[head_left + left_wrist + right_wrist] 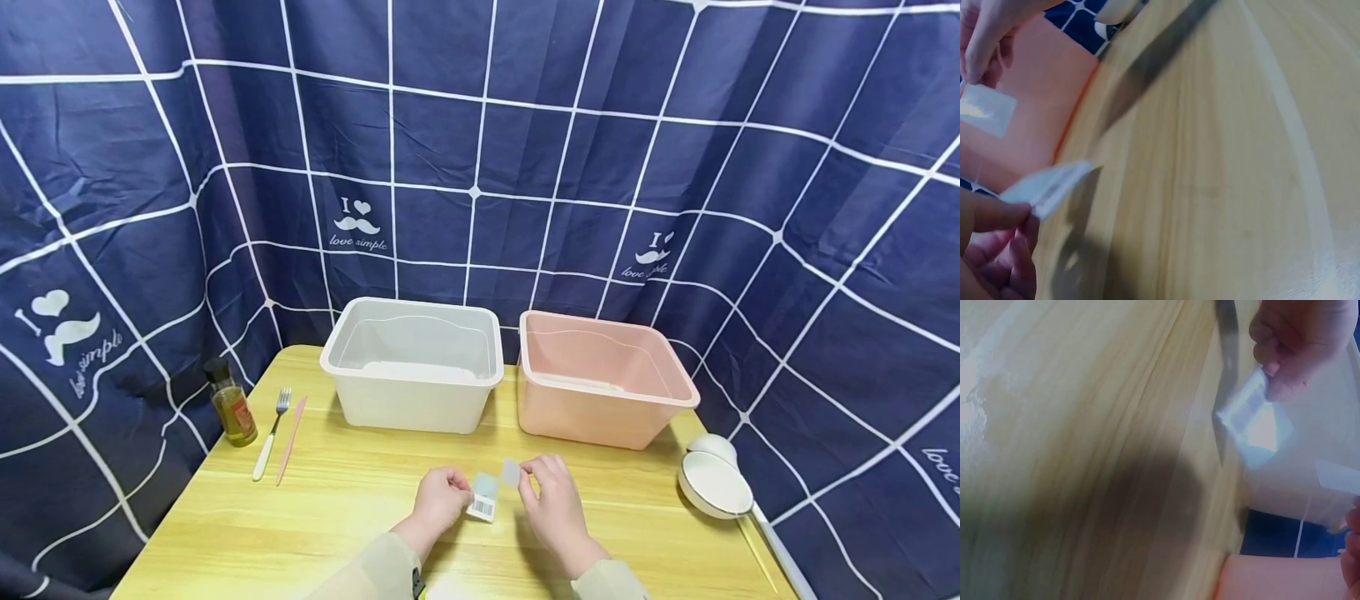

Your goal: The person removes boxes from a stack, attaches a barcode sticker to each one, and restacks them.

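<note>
1. Nearest the near edge of the tabletop [337, 508], two sleeved forearms reached in, the hands meeting just above the wood near the middle of that edge.
2. Her or his left hand [442, 498] had its fingers curled, pinching a small packet with a barcode label [483, 497] by one end; the packet hung tilted, close over the table without clearly touching it.
3. From the left wrist view, the same packet [1047, 184] jutted out from between thumb and fingers [997, 215].
4. Just beside it, the right hand [553, 500] pinched a small clear strip [511, 472] between thumb and fingertips, holding it apart from the packet.
5. Beyond the hands, a white tub [414, 363] and a pink tub [600, 379] stood side by side along the far edge.
6. At the left edge stood a small bottle of amber liquid [231, 403], and near it lay a white-handled fork [272, 433] and a thin pink stick [291, 428], roughly parallel.
7. At the right edge lay a white ladle [714, 482] with its bowl up.
8. A navy grid-patterned curtain [480, 150] hung behind and to both sides.
</note>
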`<state>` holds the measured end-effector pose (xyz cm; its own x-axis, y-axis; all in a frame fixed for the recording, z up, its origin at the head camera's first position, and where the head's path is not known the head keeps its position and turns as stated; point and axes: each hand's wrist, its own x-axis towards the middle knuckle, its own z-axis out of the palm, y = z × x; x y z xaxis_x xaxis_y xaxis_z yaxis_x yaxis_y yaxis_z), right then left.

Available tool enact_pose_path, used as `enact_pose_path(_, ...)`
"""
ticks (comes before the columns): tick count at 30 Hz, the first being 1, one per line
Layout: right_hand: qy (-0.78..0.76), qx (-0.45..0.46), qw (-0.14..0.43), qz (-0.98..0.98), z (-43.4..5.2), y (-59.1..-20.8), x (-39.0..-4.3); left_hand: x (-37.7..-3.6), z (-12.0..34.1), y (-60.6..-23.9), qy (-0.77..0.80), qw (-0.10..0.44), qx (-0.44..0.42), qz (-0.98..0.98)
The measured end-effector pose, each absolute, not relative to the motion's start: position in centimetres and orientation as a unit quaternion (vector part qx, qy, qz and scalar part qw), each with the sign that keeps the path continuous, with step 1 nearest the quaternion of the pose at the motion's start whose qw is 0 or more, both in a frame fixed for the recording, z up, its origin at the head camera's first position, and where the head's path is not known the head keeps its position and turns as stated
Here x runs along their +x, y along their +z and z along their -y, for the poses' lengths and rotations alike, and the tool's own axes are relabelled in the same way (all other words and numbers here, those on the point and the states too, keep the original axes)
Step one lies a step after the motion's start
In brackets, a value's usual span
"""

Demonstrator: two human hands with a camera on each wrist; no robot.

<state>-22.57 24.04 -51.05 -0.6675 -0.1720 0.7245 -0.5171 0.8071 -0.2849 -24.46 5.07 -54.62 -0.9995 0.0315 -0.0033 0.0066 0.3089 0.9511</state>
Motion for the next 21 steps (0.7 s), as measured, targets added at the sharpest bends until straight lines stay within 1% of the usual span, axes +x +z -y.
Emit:
enact_pose_path(8,0.243,0.189,0.354,0.883,-24.0,-51.3,-22.5,-23.8,-5.0,-54.4,0.460,-0.031,-0.011,-0.887)
enact_pose_path(12,0.243,0.197,0.358,0.880,-23.9,-51.3,-22.5,-23.8,-5.5,-53.4,0.511,-0.044,-0.010,-0.858)
enact_pose_path(14,0.242,0.201,0.357,0.880,-23.8,-51.3,-22.6,-23.9,-5.9,-52.5,0.567,-0.035,-0.001,-0.823)
enact_pose_path(16,0.236,0.205,0.354,0.881,-23.7,-51.3,-22.7,-24.0,-6.4,-51.4,0.617,-0.012,-0.002,-0.787)
enact_pose_path(19,0.220,0.224,0.354,0.881,-23.3,-51.1,-22.7,-23.9,-7.0,-50.0,0.663,0.026,-0.025,-0.748)
enact_pose_path(21,0.202,0.246,0.362,0.876,-23.0,-50.9,-22.7,-23.7,-7.2,-49.5,0.676,0.043,-0.048,-0.734)
